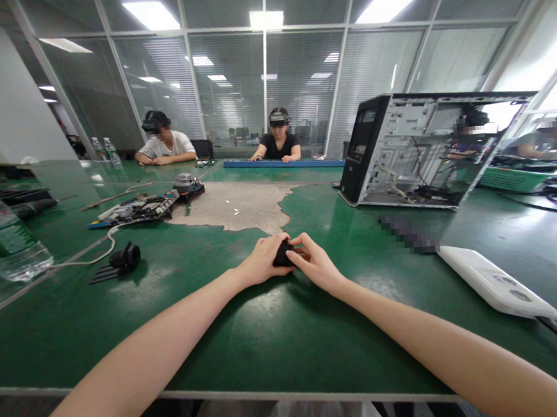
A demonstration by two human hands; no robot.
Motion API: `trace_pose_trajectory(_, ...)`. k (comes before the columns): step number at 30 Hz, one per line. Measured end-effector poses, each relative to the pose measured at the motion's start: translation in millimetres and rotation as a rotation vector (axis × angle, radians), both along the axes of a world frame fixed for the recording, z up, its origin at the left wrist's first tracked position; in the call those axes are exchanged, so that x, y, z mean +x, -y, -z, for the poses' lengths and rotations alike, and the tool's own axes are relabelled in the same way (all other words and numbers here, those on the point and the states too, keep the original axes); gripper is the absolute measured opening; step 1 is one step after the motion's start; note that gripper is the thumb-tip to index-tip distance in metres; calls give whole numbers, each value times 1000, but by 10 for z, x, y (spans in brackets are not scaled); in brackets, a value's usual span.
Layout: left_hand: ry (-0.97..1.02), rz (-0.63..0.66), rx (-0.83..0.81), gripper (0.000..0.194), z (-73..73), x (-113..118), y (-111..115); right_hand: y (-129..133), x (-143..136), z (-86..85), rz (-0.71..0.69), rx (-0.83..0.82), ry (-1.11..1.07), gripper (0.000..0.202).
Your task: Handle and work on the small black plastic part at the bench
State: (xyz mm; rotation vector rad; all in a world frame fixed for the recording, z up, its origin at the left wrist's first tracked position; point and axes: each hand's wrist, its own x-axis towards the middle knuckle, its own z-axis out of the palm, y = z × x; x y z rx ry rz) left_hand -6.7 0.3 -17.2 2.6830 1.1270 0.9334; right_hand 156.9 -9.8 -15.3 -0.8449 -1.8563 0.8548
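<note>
A small black object (pixel 282 254) is held between both hands just above the green table (pixel 249 320), near the middle of the view. My left hand (pixel 264 258) wraps round it from the left, thumb below and fingers over the top. My right hand (pixel 313 261) pinches its right side with thumb and fingers. What the object is cannot be made out, since the fingers cover much of it. Behind the hands, a bare grey-brown patch (pixel 240 205) shows in the green surface, with small white scraps on it.
An open computer case (pixel 368 150) stands at the right, near a white power bank-like device (pixel 499 281) with a cable. Circuit boards (pixel 136 210), a black part (pixel 125 258) and a water bottle (pixel 8 239) lie or stand left. Several people sit around.
</note>
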Motion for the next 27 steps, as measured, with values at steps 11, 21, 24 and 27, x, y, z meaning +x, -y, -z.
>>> trace_pose_trajectory(11, -8, -7, -11, 62, -10, 5, 5, -86, 3, 58, 30, -57, 24, 24)
trace_pose_trajectory(21, -9, -5, 5, 62, -1, 3, 4, -2, -1, -39, -4, -54, 5, 14)
trace_pose_trajectory(24, -6, -6, -4, 62, -3, 3, 5, -26, -1, -8, 7, -31, 0, 13)
trace_pose_trajectory(27, -9, -5, -7, 63, -6, 3, 7, -78, 4, 44, 14, -41, -12, 19)
